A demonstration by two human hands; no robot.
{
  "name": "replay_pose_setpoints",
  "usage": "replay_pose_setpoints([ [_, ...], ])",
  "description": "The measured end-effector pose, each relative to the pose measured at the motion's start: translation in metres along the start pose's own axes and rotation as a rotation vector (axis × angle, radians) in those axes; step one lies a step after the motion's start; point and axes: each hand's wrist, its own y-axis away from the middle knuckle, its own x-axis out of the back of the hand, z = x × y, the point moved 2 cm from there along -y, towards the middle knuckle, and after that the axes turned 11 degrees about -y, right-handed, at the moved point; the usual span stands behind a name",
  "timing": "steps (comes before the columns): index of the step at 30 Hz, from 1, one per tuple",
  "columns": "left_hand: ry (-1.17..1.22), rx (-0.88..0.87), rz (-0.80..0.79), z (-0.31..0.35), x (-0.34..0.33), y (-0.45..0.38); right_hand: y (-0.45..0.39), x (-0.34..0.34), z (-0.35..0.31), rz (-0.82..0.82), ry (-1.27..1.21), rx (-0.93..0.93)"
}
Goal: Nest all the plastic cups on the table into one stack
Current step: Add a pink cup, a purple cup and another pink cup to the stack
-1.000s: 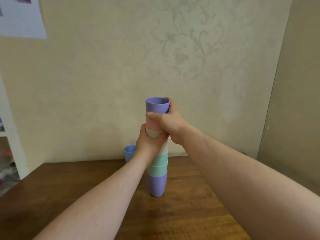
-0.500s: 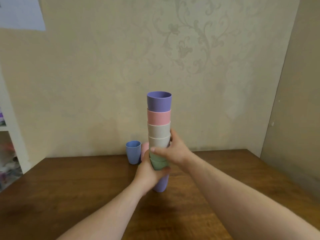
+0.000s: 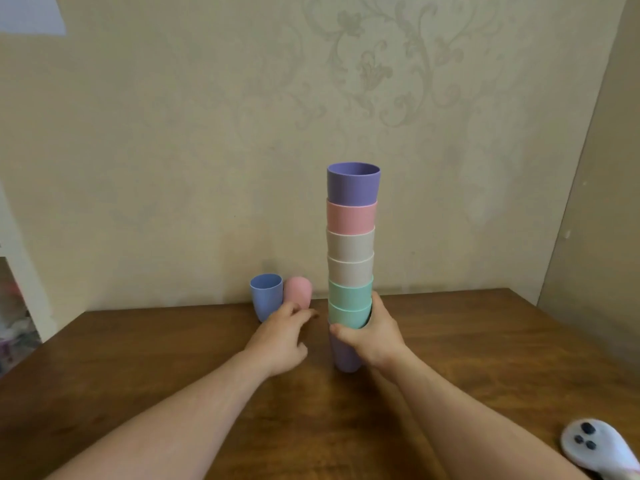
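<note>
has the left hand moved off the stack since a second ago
Yes. The left hand has let go of the stack and moved left and down, toward the pink cup by the wall.

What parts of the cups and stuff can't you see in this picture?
- Bottom purple cup, head view: mostly hidden by the right hand.
- Pink cup: its base sits behind the left hand.
- Blue cup: its inside is not visible.
- White device: cut off by the corner edge.
- Shelf items: blurred, cut off.
</note>
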Motion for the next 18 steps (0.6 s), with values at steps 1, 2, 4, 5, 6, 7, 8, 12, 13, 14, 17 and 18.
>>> replay_pose_setpoints([
  [1,-0.047,0.024,0.001,-0.002,0.001,-0.009,-0.002,0.002,0.001,-0.009,0.000,-0.007],
  [2,-0.090,0.044,-0.009,-0.002,0.001,-0.018,-0.004,0.003,0.002,-0.015,-0.001,-0.010],
  [4,-0.210,0.059,-0.048,0.002,-0.002,-0.036,-0.007,0.004,0.006,-0.003,-0.008,-0.008],
  [5,-0.286,0.055,-0.056,0.004,-0.005,-0.045,-0.007,0.004,0.007,0.006,-0.014,-0.003],
  [6,-0.347,0.049,-0.061,0.006,-0.010,-0.053,-0.007,0.003,0.009,0.012,-0.020,0.001],
  [7,-0.401,0.039,-0.071,0.008,-0.015,-0.060,-0.007,0.003,0.009,0.015,-0.022,0.005],
  [8,-0.443,0.029,-0.088,0.009,-0.021,-0.066,-0.008,0.002,0.010,0.017,-0.023,0.004],
  [12,-0.478,0.038,-0.106,0.008,-0.038,-0.076,-0.012,0.002,0.018,0.028,-0.039,0.009],
  [13,-0.483,0.019,-0.075,0.009,-0.040,-0.073,-0.013,0.002,0.019,0.030,-0.037,0.015],
  [14,-0.489,-0.007,-0.044,0.009,-0.042,-0.069,-0.013,0.001,0.020,0.031,-0.033,0.017],
  [17,-0.496,-0.073,-0.024,0.012,-0.038,-0.051,-0.013,0.001,0.020,0.026,-0.031,0.016],
  [18,-0.497,-0.092,-0.027,0.012,-0.034,-0.042,-0.013,0.001,0.019,0.022,-0.032,0.013],
])
